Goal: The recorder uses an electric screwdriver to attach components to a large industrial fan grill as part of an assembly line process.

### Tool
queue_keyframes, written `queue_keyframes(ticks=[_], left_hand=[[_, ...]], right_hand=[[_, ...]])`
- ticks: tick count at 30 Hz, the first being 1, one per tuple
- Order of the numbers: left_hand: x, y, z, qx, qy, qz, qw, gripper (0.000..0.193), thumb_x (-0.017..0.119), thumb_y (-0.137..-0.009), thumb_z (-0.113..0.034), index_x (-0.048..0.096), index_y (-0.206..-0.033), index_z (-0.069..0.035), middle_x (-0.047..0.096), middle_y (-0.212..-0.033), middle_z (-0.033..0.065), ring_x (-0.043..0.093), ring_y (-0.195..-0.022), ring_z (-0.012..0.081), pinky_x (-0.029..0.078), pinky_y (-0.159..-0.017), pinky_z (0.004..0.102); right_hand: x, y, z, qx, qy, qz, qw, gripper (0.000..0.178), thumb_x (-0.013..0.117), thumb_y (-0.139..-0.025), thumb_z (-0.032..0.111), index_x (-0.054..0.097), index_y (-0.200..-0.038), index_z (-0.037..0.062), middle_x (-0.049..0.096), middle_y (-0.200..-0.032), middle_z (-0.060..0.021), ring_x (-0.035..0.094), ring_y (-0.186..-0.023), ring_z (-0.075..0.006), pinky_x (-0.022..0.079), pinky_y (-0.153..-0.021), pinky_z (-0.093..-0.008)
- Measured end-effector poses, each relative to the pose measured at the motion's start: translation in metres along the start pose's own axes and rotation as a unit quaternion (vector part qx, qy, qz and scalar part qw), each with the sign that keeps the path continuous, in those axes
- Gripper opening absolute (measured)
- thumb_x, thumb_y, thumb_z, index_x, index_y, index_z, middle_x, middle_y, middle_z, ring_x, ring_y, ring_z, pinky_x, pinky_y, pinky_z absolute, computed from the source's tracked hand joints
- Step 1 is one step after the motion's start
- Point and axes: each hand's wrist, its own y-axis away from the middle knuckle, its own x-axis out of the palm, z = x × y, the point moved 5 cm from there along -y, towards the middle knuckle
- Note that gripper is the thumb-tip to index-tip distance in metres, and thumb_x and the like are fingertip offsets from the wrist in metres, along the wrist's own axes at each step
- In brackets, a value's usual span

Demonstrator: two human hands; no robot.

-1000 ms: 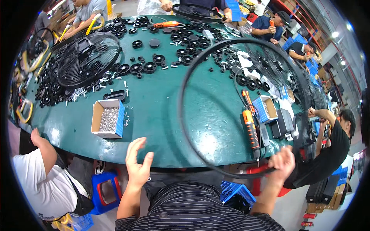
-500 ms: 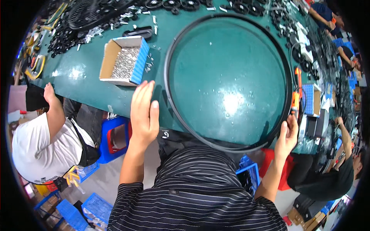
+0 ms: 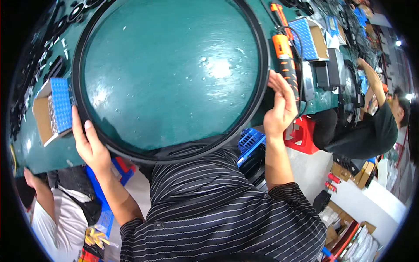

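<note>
I am looking down at a large, thin black ring (image 3: 264,52) over a green desk (image 3: 174,65), directly in front of me. Its far arc runs out of view at the top; its near arc reaches past the desk's edge, in front of my striped shirt (image 3: 196,205).

My left hand (image 3: 92,150) is at the ring's lower left, fingers stretched forward and thumb spread away from them, right against the rim. My right hand (image 3: 280,107) is at the right side, fingers lightly bent and close together, fingertips at the outer rim. Neither hand clearly pinches it; I cannot tell how firmly they press.

As far as I can judge, work on the ring is at an early stage. It is positioned between my hands, but its visible part is bare, with nothing fastened to it. An orange-and-black power screwdriver (image 3: 286,59) lies unheld just beyond the right rim. What remains beyond that, I cannot tell.

Close to the left rim stands a blue-and-brown cardboard box (image 3: 62,105), tilted in my view, with silvery metal pieces (image 3: 52,114) partly visible inside. A second box (image 3: 304,40) stands past the screwdriver. Round black parts (image 3: 76,12) lie at upper left.
</note>
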Motion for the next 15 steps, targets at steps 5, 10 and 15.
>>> queue_keyframes(ticks=[5,10,15], left_hand=[[0.002,-0.002,-0.001,0.007,-0.03,0.014,0.999,0.043,0.044,-0.103,-0.007,0.045,-0.143,0.008,0.049,-0.147,0.0197,0.045,-0.137,0.0258,0.029,-0.115,0.0347],[0.003,-0.002,0.0,0.02,-0.041,0.034,0.998,0.045,0.042,-0.103,-0.009,0.042,-0.145,0.008,0.045,-0.149,0.0206,0.042,-0.139,0.0276,0.028,-0.116,0.0362],[-0.002,0.001,0.002,0.006,-0.049,0.031,0.998,0.046,0.041,-0.103,-0.01,0.041,-0.146,0.007,0.045,-0.149,0.0214,0.042,-0.139,0.0296,0.028,-0.116,0.0376]], right_hand=[[-0.005,0.002,-0.001,0.0,-0.004,-0.012,1.0,0.042,0.035,-0.088,-0.01,0.057,-0.124,-0.009,0.066,-0.122,-0.018,0.065,-0.111,-0.0244,0.05,-0.098,-0.0359],[-0.004,0.001,-0.005,0.017,-0.028,-0.023,0.999,0.045,0.037,-0.087,-0.008,0.053,-0.128,-0.0088,0.065,-0.12,-0.02,0.065,-0.11,-0.0271,0.049,-0.1,-0.0389],[-0.002,0.001,-0.003,0.046,-0.006,-0.029,0.999,0.041,0.05,-0.085,-0.01,0.056,-0.125,-0.0077,0.067,-0.116,-0.018,0.066,-0.108,-0.0253,0.05,-0.098,-0.0372]])
